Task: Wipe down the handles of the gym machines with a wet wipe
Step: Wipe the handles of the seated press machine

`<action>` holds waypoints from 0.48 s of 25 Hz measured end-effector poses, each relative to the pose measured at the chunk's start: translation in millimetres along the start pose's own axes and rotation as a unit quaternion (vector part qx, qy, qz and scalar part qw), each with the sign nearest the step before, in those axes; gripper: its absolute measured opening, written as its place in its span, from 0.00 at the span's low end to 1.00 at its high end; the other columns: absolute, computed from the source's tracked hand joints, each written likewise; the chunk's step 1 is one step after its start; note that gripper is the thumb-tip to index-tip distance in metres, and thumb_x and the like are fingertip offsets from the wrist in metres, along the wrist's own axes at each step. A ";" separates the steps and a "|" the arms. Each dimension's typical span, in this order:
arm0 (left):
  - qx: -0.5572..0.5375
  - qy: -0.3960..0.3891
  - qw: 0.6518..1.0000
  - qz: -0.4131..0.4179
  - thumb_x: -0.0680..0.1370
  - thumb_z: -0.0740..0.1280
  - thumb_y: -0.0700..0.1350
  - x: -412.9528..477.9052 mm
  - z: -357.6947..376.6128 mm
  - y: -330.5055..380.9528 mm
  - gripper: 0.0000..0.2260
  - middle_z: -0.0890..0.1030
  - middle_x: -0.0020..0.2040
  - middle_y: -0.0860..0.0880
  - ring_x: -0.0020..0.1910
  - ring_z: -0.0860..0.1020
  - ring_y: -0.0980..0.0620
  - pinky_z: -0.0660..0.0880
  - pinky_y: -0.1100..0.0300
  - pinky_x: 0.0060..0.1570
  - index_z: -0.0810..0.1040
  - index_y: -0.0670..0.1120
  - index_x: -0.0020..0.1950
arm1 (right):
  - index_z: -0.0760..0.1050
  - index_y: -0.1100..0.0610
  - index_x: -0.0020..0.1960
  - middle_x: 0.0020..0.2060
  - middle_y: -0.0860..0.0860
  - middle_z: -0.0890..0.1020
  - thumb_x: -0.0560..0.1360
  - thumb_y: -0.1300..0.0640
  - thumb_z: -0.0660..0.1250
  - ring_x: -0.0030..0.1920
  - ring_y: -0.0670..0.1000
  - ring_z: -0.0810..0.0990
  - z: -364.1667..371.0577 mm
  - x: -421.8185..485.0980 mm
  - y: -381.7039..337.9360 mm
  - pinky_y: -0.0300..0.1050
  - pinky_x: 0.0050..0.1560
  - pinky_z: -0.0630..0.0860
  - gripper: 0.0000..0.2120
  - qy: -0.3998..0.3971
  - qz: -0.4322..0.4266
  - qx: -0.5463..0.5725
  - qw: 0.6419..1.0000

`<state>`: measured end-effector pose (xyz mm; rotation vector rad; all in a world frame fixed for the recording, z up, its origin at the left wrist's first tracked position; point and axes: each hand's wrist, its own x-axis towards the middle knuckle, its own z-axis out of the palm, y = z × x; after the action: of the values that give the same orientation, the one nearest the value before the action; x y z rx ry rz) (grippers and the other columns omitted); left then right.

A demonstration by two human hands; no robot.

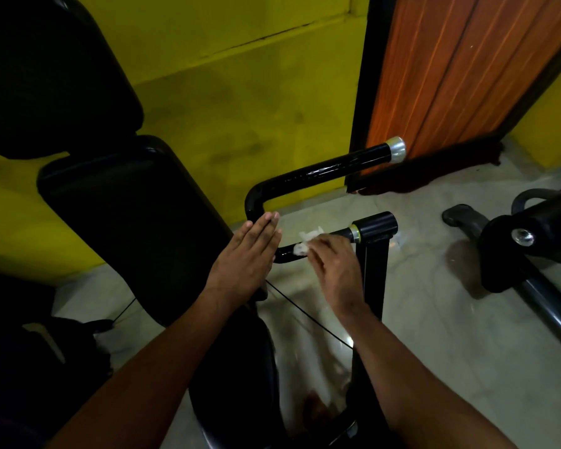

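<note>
1. Here, the wet wipe (306, 242) is bunched on the lower handle bar (285, 256) of the gym machine. It lies between the bar's bend and the silver collar (355, 233) by the black upright post (374, 270).
2. The right hand (334, 264) grips the wipe, its fingers curled over it and pressing it onto the bar. The hand is slightly blurred, so I cannot tell how far the fingers wrap round.
3. The left hand (250, 251) is flat, with its fingers straight and together, and holds nothing. It lies just in front of the bend that joins the two bars, beside the black seat pad (136, 228). Whether it touches the tube I cannot tell.
4. The upper handle bar (331, 166) runs out to a silver end cap (397, 150), well apart from both hands. Glossy streaks show along it, though I cannot tell whether they are wet.
5. Handling, as I judge it:
   - The wipe is light, limp and damp, so it will fold and slip unless it is wrapped round the tube and squeezed.
   - The bars are stiff, smooth and fixed, and they will take firm pressure.
   - The best hold looks to be a closed fist around wipe and bar, slid lengthwise.
6. The upper bar and the bend probably need a pass too.
</note>
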<state>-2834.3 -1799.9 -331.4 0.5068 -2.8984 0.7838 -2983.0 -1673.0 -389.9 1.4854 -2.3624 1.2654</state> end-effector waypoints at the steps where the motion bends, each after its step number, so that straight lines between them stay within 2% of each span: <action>1: -0.002 -0.006 1.000 0.000 0.83 0.54 0.49 -0.3 -0.6 0.5 0.24 0.54 0.79 0.41 0.79 0.47 0.43 0.40 0.49 0.76 0.64 0.41 0.77 | 0.81 0.59 0.55 0.51 0.55 0.81 0.77 0.61 0.69 0.52 0.54 0.77 -2.3 2.0 1.0 0.47 0.53 0.77 0.08 0.002 -0.009 -0.006 1.000; 4: -0.020 -0.020 1.000 -0.004 0.81 0.62 0.47 -3.1 -1.6 1.3 0.25 0.53 0.79 0.40 0.79 0.48 0.43 0.39 0.49 0.76 0.64 0.41 0.77 | 0.80 0.59 0.54 0.50 0.55 0.82 0.74 0.65 0.69 0.52 0.55 0.79 -4.8 10.0 -1.2 0.50 0.54 0.77 0.09 -0.088 -0.080 -0.046 0.992; 7: -0.040 -0.041 0.998 -0.004 0.77 0.67 0.43 -1.3 -2.9 4.5 0.29 0.52 0.79 0.39 0.79 0.44 0.43 0.36 0.50 0.76 0.64 0.41 0.77 | 0.80 0.57 0.54 0.47 0.54 0.83 0.74 0.66 0.67 0.49 0.55 0.81 -20.3 42.5 -4.6 0.49 0.48 0.77 0.10 -0.166 -0.016 -0.127 0.978; 10: -0.039 -0.085 0.996 -0.015 0.74 0.70 0.43 -1.1 -2.5 8.5 0.34 0.48 0.80 0.40 0.78 0.36 0.42 0.32 0.49 0.75 0.61 0.41 0.78 | 0.79 0.53 0.54 0.48 0.51 0.81 0.76 0.64 0.65 0.47 0.54 0.80 -25.4 63.1 -12.8 0.47 0.45 0.75 0.11 -0.303 -0.062 -0.147 0.939; 12: -0.024 -0.094 0.995 -0.005 0.74 0.70 0.44 0.1 -2.5 11.2 0.34 0.50 0.80 0.39 0.78 0.34 0.41 0.31 0.47 0.74 0.62 0.42 0.77 | 0.77 0.52 0.53 0.47 0.51 0.81 0.77 0.62 0.64 0.45 0.54 0.81 -30.4 74.7 -11.4 0.45 0.42 0.74 0.08 -0.330 -0.037 -0.176 0.927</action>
<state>-2838.1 -1789.6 -334.5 0.6206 -3.0749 0.6972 -3023.9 -1708.1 -328.7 2.0634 -2.6579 0.2931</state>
